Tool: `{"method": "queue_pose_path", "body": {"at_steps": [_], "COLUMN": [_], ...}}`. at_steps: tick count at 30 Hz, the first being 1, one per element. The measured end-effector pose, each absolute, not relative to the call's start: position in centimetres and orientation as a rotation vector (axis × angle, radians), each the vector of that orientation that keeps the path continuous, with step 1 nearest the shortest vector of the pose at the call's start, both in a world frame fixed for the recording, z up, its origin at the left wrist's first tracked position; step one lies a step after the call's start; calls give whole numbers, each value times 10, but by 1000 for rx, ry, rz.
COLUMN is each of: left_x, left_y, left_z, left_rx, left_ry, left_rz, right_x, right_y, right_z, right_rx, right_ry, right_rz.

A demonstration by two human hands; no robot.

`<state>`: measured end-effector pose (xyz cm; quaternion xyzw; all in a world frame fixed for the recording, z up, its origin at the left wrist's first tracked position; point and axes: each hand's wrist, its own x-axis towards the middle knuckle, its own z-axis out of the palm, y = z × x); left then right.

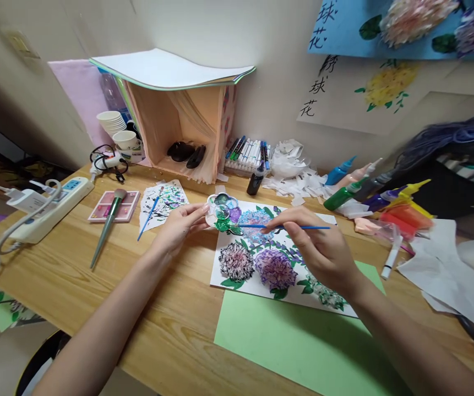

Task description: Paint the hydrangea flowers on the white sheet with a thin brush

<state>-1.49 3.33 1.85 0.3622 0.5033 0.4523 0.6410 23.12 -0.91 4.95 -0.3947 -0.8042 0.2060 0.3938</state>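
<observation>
Holding the small flower-shaped palette (223,210) by its left side, my left hand (184,223) grips it between thumb and fingers above the top left corner of a white painted sheet (217,278). My right hand (319,245) is closed around a slim blue paintbrush (255,226), held almost level, its tip pointing left at the palette's lower right edge. From my camera I cannot tell whether the bristles touch the green paint there.

Below my hands, the painted sheet carries textured blooms in blue, pinkish black, purple and green, with dark green leaves between them. It overlaps a plain light green sheet (290,335) on the wooden counter (170,319).

To the left of my left hand, a second blue brush (151,215) lies across a paint-smeared paper (173,199). Farther left, a large makeup-style brush (110,223) rests over a pink case (95,208), near a white power strip (61,208). Beyond the painted sheet I see a small dark bottle (255,181) standing upright, just in front of a row of markers (247,155). A green paint bottle (344,193) lies tilted to the right of it.
</observation>
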Motion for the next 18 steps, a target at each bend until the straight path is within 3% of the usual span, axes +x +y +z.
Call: {"method": "queue_pose_path", "body": {"at_steps": [11, 18], "left_x": [-10, -10], "left_y": [29, 33], "left_z": [18, 29], "left_rx": [837, 784], "left_ry": [1117, 1193], "left_rz": [1017, 1095], "right_x": [231, 261], "right_y": [-11, -15], "right_z": [52, 83], "right_rx": [-1013, -1025], "right_ry": [-1997, -1428], "right_rz": [528, 433]}}
